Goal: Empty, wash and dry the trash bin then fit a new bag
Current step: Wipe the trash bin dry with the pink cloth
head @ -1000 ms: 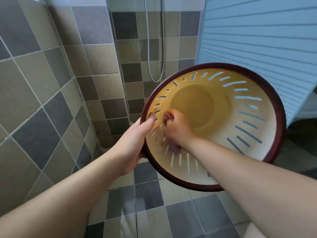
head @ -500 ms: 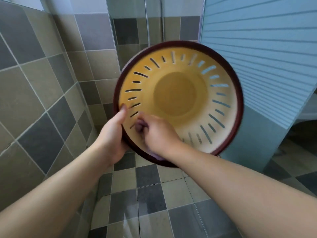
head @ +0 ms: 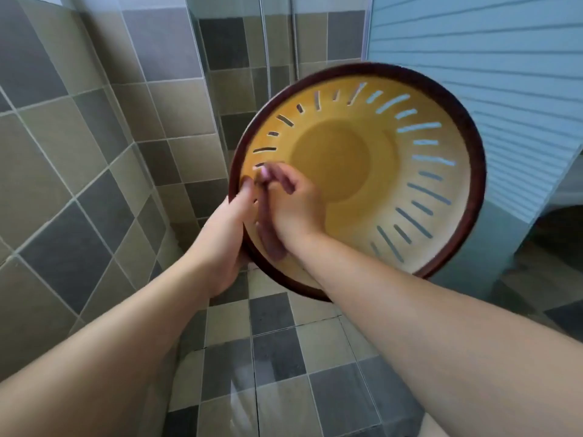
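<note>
Tilting toward the camera, yellow slotted trash bin (head: 356, 171) shows dark-red rim.

Home bathrm: tiled walls (head: 79, 127), tiled floor (head: 277, 357), shower hose (head: 266, 52).

Smooth yellow plastic on the trash bin (head: 334, 159), matt inside, slits cut through its wall, with a dark maroon plastic rim. Glazed ceramic tiles on the wall (head: 79, 121), faintly shiny, pale grout lines between them. The floor (head: 277, 357) tiles gleam wet and glossy. A thin shiny metal shower hose (head: 266, 42) hangs behind. The ribbed blue panel (head: 489, 74) looks like matt plastic.
</note>
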